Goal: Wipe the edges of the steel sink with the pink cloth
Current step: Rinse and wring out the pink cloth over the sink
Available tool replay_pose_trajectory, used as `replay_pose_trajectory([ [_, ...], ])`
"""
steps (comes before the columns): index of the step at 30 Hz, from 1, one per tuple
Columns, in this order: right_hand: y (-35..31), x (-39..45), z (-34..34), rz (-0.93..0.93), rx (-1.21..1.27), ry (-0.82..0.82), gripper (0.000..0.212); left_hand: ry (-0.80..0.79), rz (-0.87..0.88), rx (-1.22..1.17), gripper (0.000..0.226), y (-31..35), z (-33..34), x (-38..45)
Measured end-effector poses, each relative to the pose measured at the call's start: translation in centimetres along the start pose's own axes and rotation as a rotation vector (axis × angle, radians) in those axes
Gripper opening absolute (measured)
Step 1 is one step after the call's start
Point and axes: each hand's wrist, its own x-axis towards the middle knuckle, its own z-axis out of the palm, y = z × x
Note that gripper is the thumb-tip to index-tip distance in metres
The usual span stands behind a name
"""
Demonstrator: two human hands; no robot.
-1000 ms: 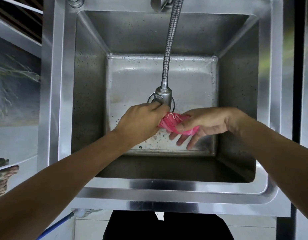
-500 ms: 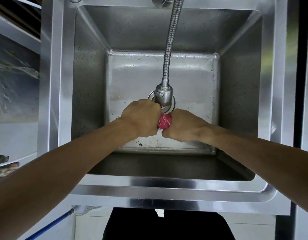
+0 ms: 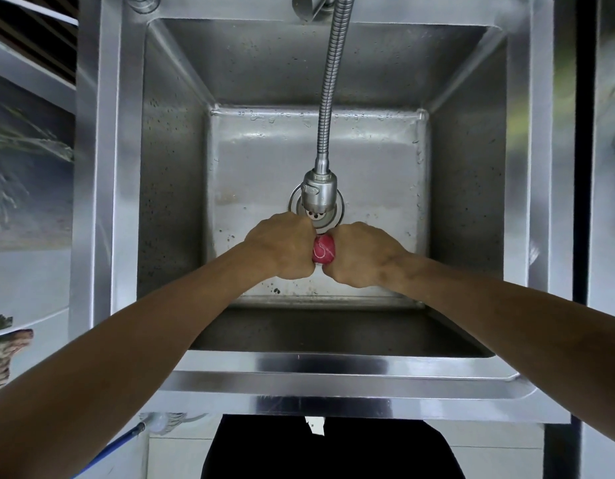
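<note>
Over the basin of the steel sink (image 3: 333, 378), the left hand (image 3: 282, 248) and right hand (image 3: 363, 254) meet fist to fist, fingers curled tight around the bunched pink cloth (image 3: 323, 249) between them, just near of the hanging spray head (image 3: 319, 194) and the drain (image 3: 337, 212).

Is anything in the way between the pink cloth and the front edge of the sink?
Nothing visible. Both hands, left hand and right hand, grip the pink cloth over the basin, and the front edge lies bare below. The hose hangs behind.
</note>
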Motion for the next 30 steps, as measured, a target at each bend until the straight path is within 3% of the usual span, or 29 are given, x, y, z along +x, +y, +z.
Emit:
replay_pose_trajectory([
  [8, 0.1, 0.2, -0.2, -0.018, -0.064, 0.043, 0.008, -0.056, -0.040, -0.057, 0.020, 0.3, -0.2, 0.5],
  [14, 0.0, 0.3, -0.4, -0.032, -0.077, 0.063, 0.013, -0.009, -0.038, -0.079, 0.024, 0.1, -0.3, 0.5],
  [30, 0.4, 0.3, 0.1, -0.037, -0.070, 0.100, 0.010, -0.063, -0.031, -0.088, 0.014, 0.1, -0.3, 0.7],
])
